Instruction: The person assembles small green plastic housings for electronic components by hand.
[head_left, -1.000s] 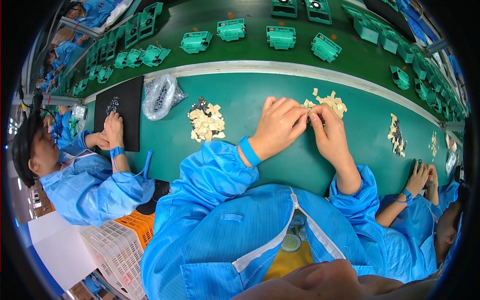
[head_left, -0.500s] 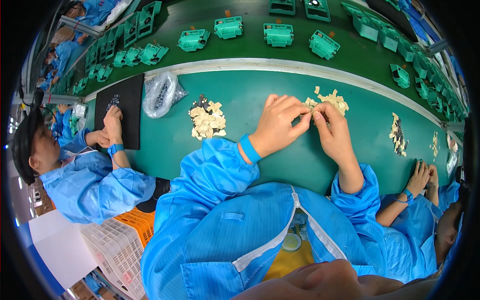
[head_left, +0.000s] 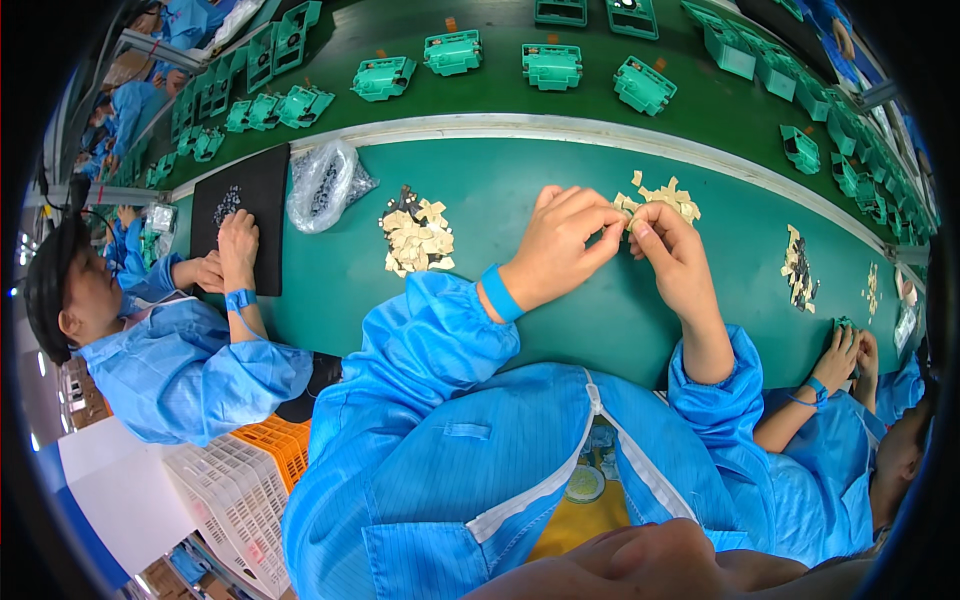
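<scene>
My left hand (head_left: 568, 243) and my right hand (head_left: 672, 258) meet above the green tabletop, thumbs and fingertips pinched together. Between them is something very small, mostly covered by the fingers; its kind cannot be made out. Just behind the fingertips lies a pile of small cream-coloured flat pieces (head_left: 676, 200). Left of my left hand, a larger heap of cream pieces (head_left: 418, 243) has small black parts (head_left: 405, 200) at its far side. A blue band circles my left wrist.
A clear plastic bag (head_left: 328, 187) of dark parts lies beside a black mat (head_left: 262, 240), where a co-worker (head_left: 170, 330) handles small parts. Another co-worker (head_left: 835, 400) sits at right, near a cream-and-black pile (head_left: 798, 270). Beyond the pale ledge (head_left: 480, 127), green housings (head_left: 552, 67) stand on a green surface.
My right fingers have curled in slightly and shifted against the left fingertips; both hands stay in nearly the same place. The co-worker's hand at left has moved slightly right.
</scene>
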